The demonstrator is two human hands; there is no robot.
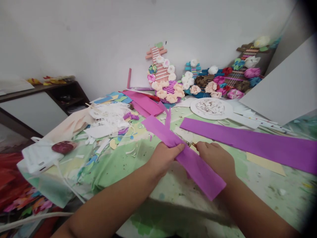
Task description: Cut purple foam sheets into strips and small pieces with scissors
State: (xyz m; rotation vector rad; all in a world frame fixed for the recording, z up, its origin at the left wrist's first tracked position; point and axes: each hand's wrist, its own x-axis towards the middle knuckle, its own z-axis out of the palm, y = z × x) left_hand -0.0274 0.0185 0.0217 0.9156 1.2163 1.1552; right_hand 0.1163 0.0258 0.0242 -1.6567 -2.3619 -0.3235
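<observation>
My left hand [164,157] pinches a purple crepe paper strip [198,172] near its middle, thumb on top. The strip slants from upper left down to lower right, above the table. Beside it, my right hand [216,158] is closed around scissors [194,144]; their handle shows at the fingers, and the blades are mostly hidden behind the paper. A thin purple sliver [168,118] rises from the strip's far edge. To the right lies a longer, wider purple strip [250,140] on the table.
Paper scraps and a heap of white string [110,115] cover the left side. Pink crepe paper [146,102] lies farther back. Flower-decorated guitar-shaped crafts [160,71] lean against the wall. A white round paddle-shaped piece [229,110] lies behind the long strip. A white charger [41,155] sits at the left edge.
</observation>
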